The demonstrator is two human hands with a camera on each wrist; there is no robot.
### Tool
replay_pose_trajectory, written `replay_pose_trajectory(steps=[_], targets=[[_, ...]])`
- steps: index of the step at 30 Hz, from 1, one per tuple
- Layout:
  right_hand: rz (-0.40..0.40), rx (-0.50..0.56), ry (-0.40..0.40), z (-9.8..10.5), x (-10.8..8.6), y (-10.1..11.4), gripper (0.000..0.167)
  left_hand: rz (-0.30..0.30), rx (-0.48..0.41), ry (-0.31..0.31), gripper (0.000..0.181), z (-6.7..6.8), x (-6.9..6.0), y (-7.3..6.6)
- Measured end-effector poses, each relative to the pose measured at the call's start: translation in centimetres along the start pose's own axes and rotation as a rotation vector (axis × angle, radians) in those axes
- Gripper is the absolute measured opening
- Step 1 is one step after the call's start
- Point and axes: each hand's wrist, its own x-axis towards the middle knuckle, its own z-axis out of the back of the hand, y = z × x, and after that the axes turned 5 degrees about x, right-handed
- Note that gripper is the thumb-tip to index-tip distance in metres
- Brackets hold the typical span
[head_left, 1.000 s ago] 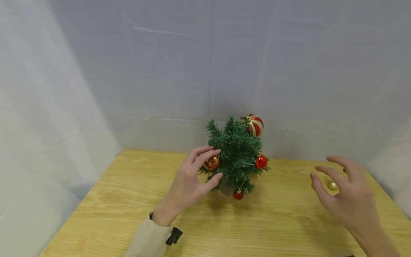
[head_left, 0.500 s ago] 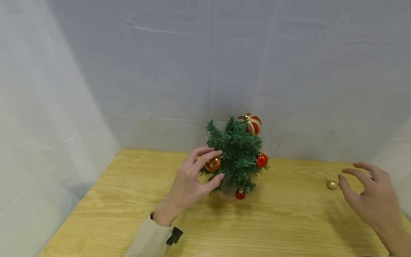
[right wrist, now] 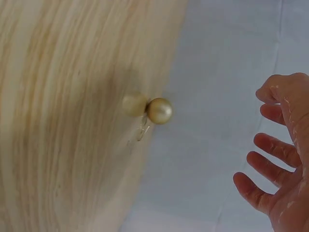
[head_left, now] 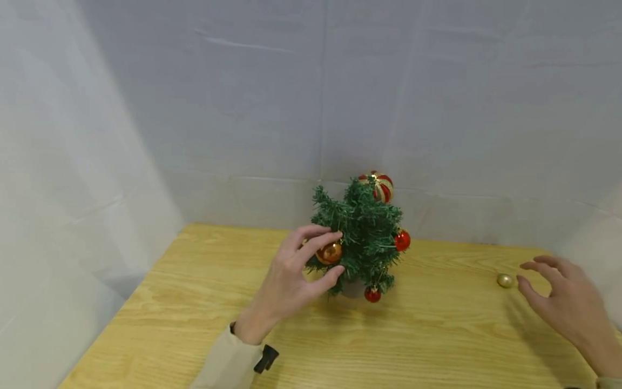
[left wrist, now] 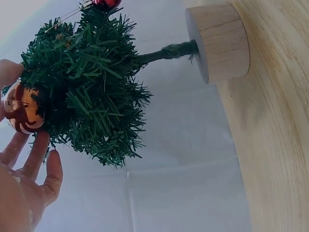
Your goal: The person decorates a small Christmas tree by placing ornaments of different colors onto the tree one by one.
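Note:
A small green artificial Christmas tree (head_left: 369,229) stands upright on a round wooden base (left wrist: 219,41). My left hand (head_left: 291,275) curls around an orange bauble (head_left: 330,253) on its left side. In the left wrist view, fingertips (left wrist: 41,142) lie against the bauble's underside; the head view has the thumb lower, apart from it. The tree also bears a red bauble (head_left: 401,240), a smaller red one (head_left: 372,294) and a striped red-and-gold one (head_left: 384,187). To the right, my right hand (head_left: 566,297) hovers with fingers loosely bent, beside a small gold bauble (head_left: 505,280), holding nothing.
Everything stands on a light wooden table (head_left: 437,346). A pale fabric backdrop (head_left: 243,119) rises just behind its rear edge and continues along both sides. The gold bauble's thin thread loop (right wrist: 143,129) lies beside it near that rear edge.
My right hand has moved right, off the spot over the gold bauble. The tree has turned slightly, its front baubles shifting right and the striped one left; my left hand follows slightly right.

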Motion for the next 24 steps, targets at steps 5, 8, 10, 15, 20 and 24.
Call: replay_pose_trajectory(steps=[5, 8, 10, 15, 20, 24], targets=[[-0.012, -0.051, 0.107, -0.1, -1.0, 0.2, 0.027, -0.048, -0.057, 0.001, 0.052, 0.0, 0.3, 1.1], [-0.027, -0.072, 0.161, -0.1, -1.7, 0.7, 0.028, -0.083, -0.092, 0.003, 0.05, 0.0, 0.4, 1.6], [-0.05, -0.079, 0.206, -0.1, -2.0, 0.8, 0.03, -0.107, -0.102, -0.002, 0.047, 0.0, 0.4, 1.7], [-0.139, -0.079, 0.368, -0.4, -1.8, 0.5, 0.032, -0.148, -0.11, -0.019, 0.042, -0.2, 0.3, 1.4], [-0.182, -0.078, 0.462, -0.5, -1.5, 0.2, 0.036, -0.19, -0.111, -0.03, 0.04, -0.5, 0.1, 1.0], [-0.189, -0.07, 0.5, -0.7, -1.3, 0.0, 0.038, -0.232, -0.103, -0.047, 0.036, -0.6, 0.0, 0.4]])
